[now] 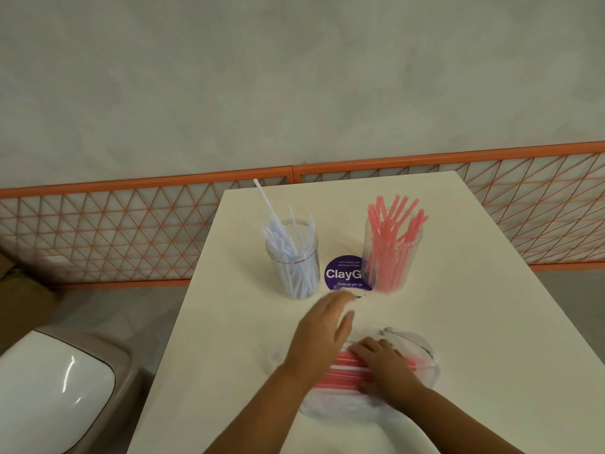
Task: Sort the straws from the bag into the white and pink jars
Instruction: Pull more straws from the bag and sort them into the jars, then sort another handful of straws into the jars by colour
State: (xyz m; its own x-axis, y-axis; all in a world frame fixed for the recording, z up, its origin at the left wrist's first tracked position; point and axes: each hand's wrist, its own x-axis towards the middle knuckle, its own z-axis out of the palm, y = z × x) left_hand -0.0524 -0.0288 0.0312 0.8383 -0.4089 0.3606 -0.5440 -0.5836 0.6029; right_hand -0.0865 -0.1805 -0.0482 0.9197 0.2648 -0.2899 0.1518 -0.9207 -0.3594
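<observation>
A clear plastic bag (422, 358) lies on the near part of the white table (474, 306), with pink and white straws (340, 371) lying flat inside it. My right hand (383, 365) rests on the straws in the bag, fingers bent over them. Above the table, just left of the bag, my left hand (320, 335) hovers with fingers straight and holds nothing; it is blurred. Further back stand two clear jars: the left jar (294, 257) holds white straws, the right jar (391, 253) holds pink straws.
A purple round sticker (343, 273) lies on the table between the jars. An orange lattice fence (131, 231) runs behind the table. A white-lidded bin (49, 388) stands on the floor to the left, beside the table's left edge.
</observation>
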